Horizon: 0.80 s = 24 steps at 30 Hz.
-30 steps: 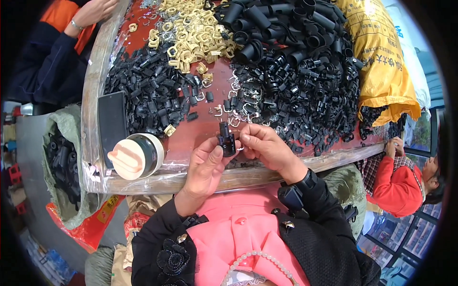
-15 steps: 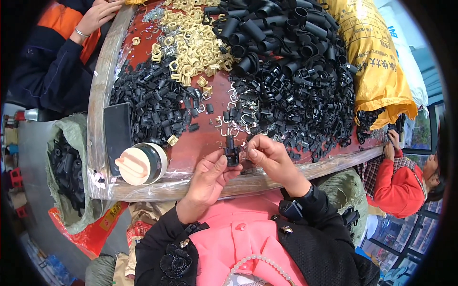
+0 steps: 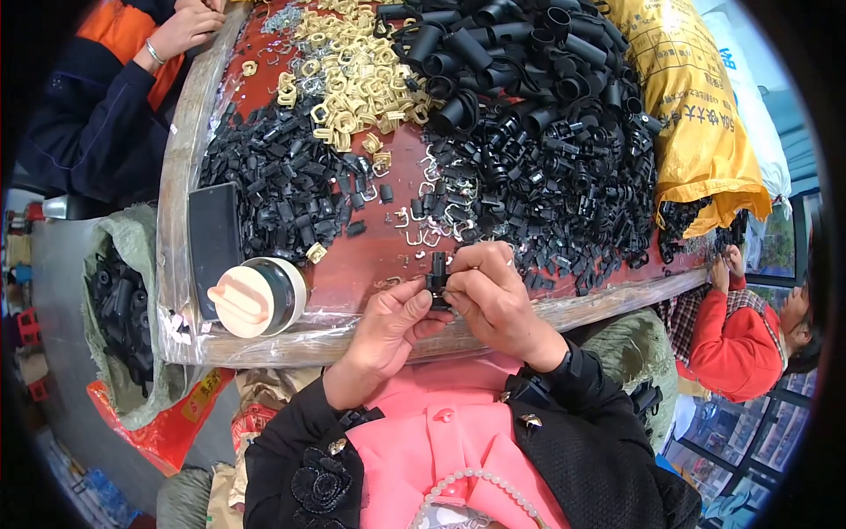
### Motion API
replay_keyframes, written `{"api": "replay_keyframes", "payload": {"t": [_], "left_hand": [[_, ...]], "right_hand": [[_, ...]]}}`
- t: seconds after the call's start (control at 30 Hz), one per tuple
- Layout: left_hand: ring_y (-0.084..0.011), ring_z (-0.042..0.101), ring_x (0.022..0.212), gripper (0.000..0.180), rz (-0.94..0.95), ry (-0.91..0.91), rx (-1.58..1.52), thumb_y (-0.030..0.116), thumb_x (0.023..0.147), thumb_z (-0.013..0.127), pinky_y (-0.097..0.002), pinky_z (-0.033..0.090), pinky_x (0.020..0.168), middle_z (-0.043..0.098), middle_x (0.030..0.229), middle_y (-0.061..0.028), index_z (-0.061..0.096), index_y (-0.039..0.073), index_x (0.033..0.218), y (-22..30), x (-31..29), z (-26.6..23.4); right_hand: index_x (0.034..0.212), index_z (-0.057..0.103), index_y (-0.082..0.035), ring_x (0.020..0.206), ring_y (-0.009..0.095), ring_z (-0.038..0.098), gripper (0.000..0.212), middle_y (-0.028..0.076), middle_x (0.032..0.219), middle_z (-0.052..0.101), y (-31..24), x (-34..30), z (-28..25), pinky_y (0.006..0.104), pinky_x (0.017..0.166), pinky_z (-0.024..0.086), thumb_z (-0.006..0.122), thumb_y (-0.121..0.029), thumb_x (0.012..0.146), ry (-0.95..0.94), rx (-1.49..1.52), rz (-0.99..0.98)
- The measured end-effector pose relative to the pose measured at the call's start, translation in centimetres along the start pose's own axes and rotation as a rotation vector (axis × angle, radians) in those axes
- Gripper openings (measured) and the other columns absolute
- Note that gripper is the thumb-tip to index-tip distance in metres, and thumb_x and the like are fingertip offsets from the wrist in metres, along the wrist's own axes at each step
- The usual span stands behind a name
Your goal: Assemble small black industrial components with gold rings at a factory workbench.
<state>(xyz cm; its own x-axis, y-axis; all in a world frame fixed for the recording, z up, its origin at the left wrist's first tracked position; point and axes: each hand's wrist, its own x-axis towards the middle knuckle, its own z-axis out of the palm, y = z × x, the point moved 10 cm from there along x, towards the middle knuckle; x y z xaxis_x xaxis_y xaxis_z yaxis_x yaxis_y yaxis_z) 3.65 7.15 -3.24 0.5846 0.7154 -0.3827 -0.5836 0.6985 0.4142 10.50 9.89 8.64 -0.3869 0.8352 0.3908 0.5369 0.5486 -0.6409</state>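
Near the front edge of the red table [image 3: 352, 280], a small black plastic part [image 3: 437, 275] stands upright between my hands. My left hand [image 3: 390, 324] pinches it from the left with thumb and fingers. My right hand [image 3: 492, 298] is closed against its right side, fingertips pressed on it; whether a smaller piece is between those fingers is hidden. Just beyond lie bent metal clips [image 3: 426, 231]. Past them on the right spreads a heap of black plastic fittings [image 3: 555, 194], and on the left a pile of small black pieces [image 3: 278, 181].
A lidded jar [image 3: 264, 298] and a dark flat phone-like slab [image 3: 214, 242] stand front left. Cream plastic rings [image 3: 352, 79] and black tubes [image 3: 520, 53] lie farther back. A yellow sack [image 3: 696, 115] borders the right. Co-workers' hands [image 3: 185, 28] rest far left; another person [image 3: 731, 326] sits right.
My right hand has moved left and closed in on the black part. The part has shifted slightly right with my left hand. The far-left co-worker's hands have drawn together.
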Motion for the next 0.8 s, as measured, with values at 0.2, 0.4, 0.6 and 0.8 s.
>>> {"api": "replay_keyframes", "payload": {"t": [0.2, 0.4, 0.6, 0.8], "left_hand": [[-0.0126, 0.060, 0.078, 0.025, -0.003, 0.048, 0.058, 0.016, 0.083, 0.054, -0.0204, 0.049, 0.067, 0.059, 0.092, -0.0053, 0.052, 0.002, 0.104, 0.1, 0.0, -0.5], [-0.0122, 0.059, 0.078, 0.027, 0.001, 0.039, 0.107, 0.014, 0.083, 0.054, -0.0204, 0.048, 0.068, 0.059, 0.093, -0.0050, 0.052, 0.001, 0.106, 1.2, -0.7, -0.5], [-0.0134, 0.059, 0.078, 0.029, 0.055, 0.069, 0.150, 0.015, 0.082, 0.055, -0.0219, 0.048, 0.069, 0.059, 0.094, -0.0058, 0.051, 0.000, 0.107, 3.3, -2.2, -1.8], [-0.0132, 0.059, 0.077, 0.028, 0.079, 0.071, 0.159, 0.013, 0.082, 0.054, -0.0216, 0.049, 0.068, 0.058, 0.097, -0.0094, 0.051, -0.001, 0.106, 4.1, -2.7, -1.8]], "right_hand": [[0.071, 0.049, -0.004, 0.080, 0.023, 0.045, 0.016, 0.009, 0.087, 0.048, 0.7, 0.3, 0.8, 0.0313, 0.070, 0.036, 0.062, 0.000, 0.063, -0.098, -0.010, 0.033], [0.075, 0.048, -0.004, 0.080, 0.025, 0.046, 0.016, 0.008, 0.086, 0.047, 3.8, -0.1, 2.7, 0.0312, 0.072, 0.038, 0.062, -0.004, 0.067, -0.097, 0.436, 0.269], [0.083, 0.049, -0.004, 0.075, 0.024, 0.050, 0.016, 0.009, 0.081, 0.050, 2.5, 5.6, 2.1, 0.0313, 0.065, 0.042, 0.059, -0.009, 0.072, -0.119, 0.230, -0.037], [0.092, 0.052, -0.004, 0.066, 0.027, 0.052, 0.019, 0.010, 0.077, 0.054, 9.8, 12.1, 7.8, 0.0301, 0.057, 0.042, 0.054, -0.007, 0.073, -0.244, -0.264, 0.214]]}}
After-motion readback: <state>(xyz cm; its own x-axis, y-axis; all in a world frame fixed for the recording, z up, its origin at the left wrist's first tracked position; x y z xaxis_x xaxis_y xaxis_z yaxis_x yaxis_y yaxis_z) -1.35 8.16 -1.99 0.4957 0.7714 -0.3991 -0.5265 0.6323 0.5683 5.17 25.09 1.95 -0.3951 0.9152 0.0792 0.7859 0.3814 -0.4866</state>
